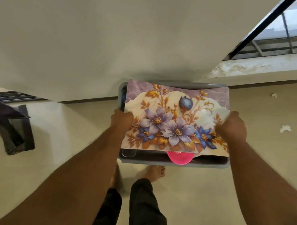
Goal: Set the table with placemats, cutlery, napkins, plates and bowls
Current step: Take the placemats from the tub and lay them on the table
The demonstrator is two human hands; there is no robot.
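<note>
While I carry the grey tray [210, 167] out in front of me above the tiled floor [248, 182], I judge the step in hand is getting the load to the table without spilling it; the sound way is to keep both sides level, walk steadily, and keep the floral placemat [176, 116] pinned flat so it cannot slide off the things beneath; my left hand [122, 119] is curled at the mat's left edge, fingers wrapped under, gripping mat and tray side together as far as I can tell; my right hand [233, 128] is curled likewise over the right edge, thumb on top of the mat; under the mat's near edge a pink plate [180, 157] peeks out beside a clear container [128, 152], so the tableware rides inside the tray; I cannot tell what else lies hidden there.
</note>
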